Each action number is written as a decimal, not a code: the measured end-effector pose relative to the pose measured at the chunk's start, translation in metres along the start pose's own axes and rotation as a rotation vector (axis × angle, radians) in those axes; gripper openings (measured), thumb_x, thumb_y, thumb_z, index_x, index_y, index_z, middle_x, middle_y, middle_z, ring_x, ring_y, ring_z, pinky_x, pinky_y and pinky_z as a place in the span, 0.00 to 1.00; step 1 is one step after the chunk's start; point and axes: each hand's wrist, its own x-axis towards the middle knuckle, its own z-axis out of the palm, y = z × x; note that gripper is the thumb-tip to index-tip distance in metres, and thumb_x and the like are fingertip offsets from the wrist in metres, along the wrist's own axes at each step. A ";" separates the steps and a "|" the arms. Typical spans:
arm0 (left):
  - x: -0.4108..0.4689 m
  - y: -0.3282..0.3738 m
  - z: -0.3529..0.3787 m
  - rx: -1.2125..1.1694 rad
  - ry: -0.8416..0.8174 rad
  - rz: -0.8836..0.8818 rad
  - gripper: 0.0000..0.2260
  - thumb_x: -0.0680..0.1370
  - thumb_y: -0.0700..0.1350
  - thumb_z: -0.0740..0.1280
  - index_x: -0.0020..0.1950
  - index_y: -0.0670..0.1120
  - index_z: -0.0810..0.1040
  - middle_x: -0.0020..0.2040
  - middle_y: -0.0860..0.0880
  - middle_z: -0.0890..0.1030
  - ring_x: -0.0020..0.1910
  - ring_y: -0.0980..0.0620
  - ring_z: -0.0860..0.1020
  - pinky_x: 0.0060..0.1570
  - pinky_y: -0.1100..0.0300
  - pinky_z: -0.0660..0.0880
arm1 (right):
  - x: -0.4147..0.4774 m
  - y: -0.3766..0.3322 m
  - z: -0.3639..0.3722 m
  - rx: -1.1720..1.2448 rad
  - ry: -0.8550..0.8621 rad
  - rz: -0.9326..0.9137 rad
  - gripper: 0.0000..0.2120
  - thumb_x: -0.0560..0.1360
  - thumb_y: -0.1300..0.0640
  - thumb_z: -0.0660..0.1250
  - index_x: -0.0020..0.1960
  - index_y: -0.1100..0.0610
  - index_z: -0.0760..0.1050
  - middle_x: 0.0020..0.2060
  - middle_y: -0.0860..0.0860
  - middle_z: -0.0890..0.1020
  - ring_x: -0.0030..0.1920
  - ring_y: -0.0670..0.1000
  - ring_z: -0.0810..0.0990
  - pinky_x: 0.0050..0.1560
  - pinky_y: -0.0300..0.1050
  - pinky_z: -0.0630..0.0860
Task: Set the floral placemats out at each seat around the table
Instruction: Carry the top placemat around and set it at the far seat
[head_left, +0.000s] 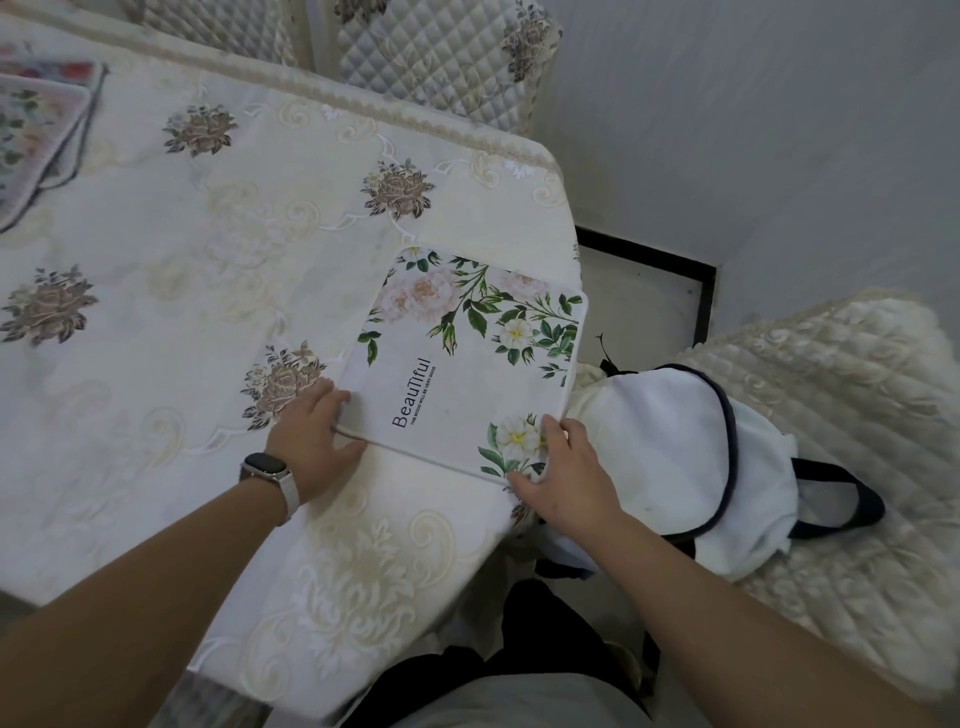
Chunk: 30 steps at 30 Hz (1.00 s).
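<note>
A white floral placemat (467, 358) printed with "Beautiful" lies flat near the table's right corner. My left hand (311, 441), a watch on its wrist, holds the mat's near left corner, fingers on top and thumb along the edge. My right hand (561, 473) pinches the near right corner over a white flower. At the far left of the table lie two more floral placemats (31, 140), overlapping and partly cut off by the frame.
The table (171, 270) wears a cream embroidered cloth with brown flower motifs. A white tote bag with dark trim (691, 457) lies on a quilted chair seat (841, 415) to the right. Quilted chair backs (441, 57) stand beyond the far edge. Grey wall at right.
</note>
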 end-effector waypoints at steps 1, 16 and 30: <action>-0.002 0.001 0.001 0.008 0.010 -0.006 0.30 0.71 0.49 0.74 0.71 0.46 0.70 0.75 0.43 0.65 0.72 0.40 0.63 0.70 0.47 0.61 | 0.000 0.000 0.001 0.006 0.003 0.000 0.40 0.71 0.38 0.68 0.76 0.52 0.55 0.69 0.50 0.61 0.66 0.55 0.68 0.56 0.51 0.76; -0.034 0.009 -0.022 -0.162 0.005 -0.033 0.32 0.72 0.47 0.73 0.73 0.46 0.65 0.73 0.44 0.67 0.70 0.42 0.66 0.68 0.46 0.66 | -0.018 -0.023 -0.014 0.019 0.093 -0.013 0.33 0.74 0.44 0.66 0.74 0.54 0.61 0.72 0.53 0.61 0.69 0.55 0.64 0.65 0.50 0.69; -0.152 -0.017 -0.134 0.183 0.383 -0.041 0.28 0.73 0.62 0.52 0.65 0.48 0.76 0.66 0.48 0.77 0.67 0.44 0.72 0.62 0.43 0.72 | -0.038 -0.202 -0.081 -0.164 0.098 -0.794 0.20 0.79 0.48 0.61 0.69 0.54 0.72 0.71 0.51 0.69 0.69 0.53 0.67 0.68 0.50 0.64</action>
